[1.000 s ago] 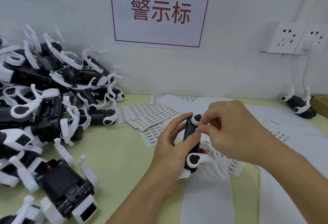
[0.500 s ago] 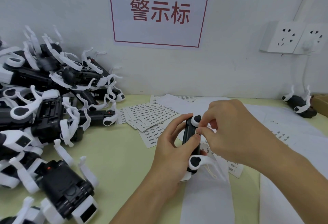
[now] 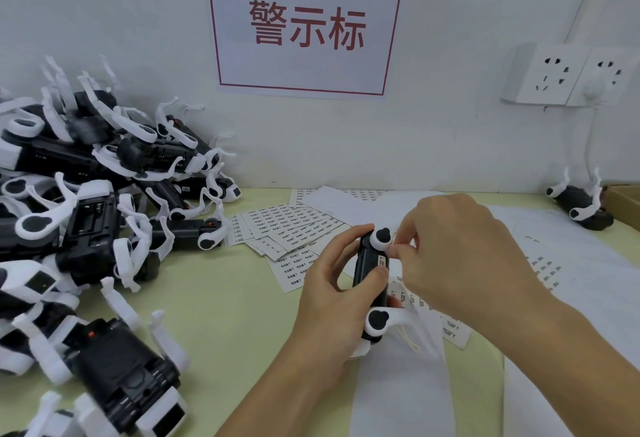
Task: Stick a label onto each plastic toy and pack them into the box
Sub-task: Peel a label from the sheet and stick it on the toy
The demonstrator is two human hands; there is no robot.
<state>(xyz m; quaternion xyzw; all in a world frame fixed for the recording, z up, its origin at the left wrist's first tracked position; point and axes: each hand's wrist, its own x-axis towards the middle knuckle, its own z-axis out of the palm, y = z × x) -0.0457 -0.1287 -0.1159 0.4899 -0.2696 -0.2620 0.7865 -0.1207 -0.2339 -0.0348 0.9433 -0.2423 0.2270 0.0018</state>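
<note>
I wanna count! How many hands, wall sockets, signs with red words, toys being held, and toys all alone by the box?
Hands: 2 (left hand, right hand)
Wall sockets: 2 ()
Sign with red words: 1
Held toy: 1
Lone toy by the box: 1
Total: 7

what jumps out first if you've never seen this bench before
The big tangled heap of black-and-white toys along the left edge, and the red-lettered sign on the wall. At centre, the left hand grips one toy while the right hand works at its label.
</note>
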